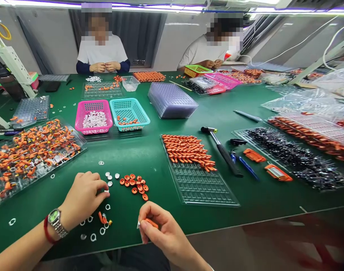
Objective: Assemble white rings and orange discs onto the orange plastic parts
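Note:
My left hand (pixel 83 194), with a watch on the wrist, pinches a small white disc (pixel 106 191) between thumb and fingers. Several similar white caps (pixel 109 183) lie just past its fingertips. My right hand (pixel 163 227) is closed on a small orange plastic part (pixel 152 223); a bit of white shows at its fingertips, and the rest is hidden. Between the hands and beyond lie several orange round cups (pixel 132 182). Near my left hand, white rings (pixel 93 237) are scattered around an orange piece with a yellow end (pixel 102 218).
At left stands a tray of loose orange parts (pixel 36 150). Ahead are a pink basket (pixel 79 113), a turquoise basket (pixel 146 119) and stacked clear trays (pixel 173 99). A part-filled clear tray (pixel 205 190), a hammer (pixel 225 154) and black parts (pixel 290 154) lie right. Two people sit opposite.

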A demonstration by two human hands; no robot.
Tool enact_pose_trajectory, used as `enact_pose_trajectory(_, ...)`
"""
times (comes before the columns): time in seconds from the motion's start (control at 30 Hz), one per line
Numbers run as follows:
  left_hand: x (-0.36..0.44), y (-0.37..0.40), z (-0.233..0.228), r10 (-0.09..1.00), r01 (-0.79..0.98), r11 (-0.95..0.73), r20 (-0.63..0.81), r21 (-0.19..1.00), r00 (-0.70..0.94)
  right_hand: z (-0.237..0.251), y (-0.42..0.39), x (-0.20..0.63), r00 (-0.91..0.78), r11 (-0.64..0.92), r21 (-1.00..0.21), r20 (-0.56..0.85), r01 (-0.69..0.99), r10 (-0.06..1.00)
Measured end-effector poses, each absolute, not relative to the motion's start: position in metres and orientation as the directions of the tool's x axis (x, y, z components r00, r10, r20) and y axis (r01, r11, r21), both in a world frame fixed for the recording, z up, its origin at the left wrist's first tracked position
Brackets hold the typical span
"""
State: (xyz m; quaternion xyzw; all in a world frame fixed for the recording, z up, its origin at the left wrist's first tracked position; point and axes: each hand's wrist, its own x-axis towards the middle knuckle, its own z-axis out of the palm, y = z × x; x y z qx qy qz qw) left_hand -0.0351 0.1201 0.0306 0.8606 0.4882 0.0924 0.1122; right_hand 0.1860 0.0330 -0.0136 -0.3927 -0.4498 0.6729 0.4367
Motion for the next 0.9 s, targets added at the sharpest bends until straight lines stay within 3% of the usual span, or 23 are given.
enact_pose_trajectory(0.43, -0.039, 0.099, 0.021, 0.808, 0.775, -0.589, 0.160, 0.231, 0.567, -0.009, 0.036, 0.181, -0.313, -0.166, -0.983, -0.135, -0.074, 0.940)
enact_pose_trajectory(0.63, -0.029, 0.059, 0.020, 0.778, 0.578, -0.627, 0.374, 0.523, 0.505, -0.004, 0.039, 0.170, -0.345, -0.050, -0.997, -0.066, 0.054, 0.936)
enact_pose_trajectory(0.9, -0.021, 0.037, 0.013, 0.844, 0.522, -0.537, 0.407, 0.663, 0.350, -0.001, 0.037, 0.159, -0.307, 0.012, -0.987, -0.037, 0.158, 0.951)
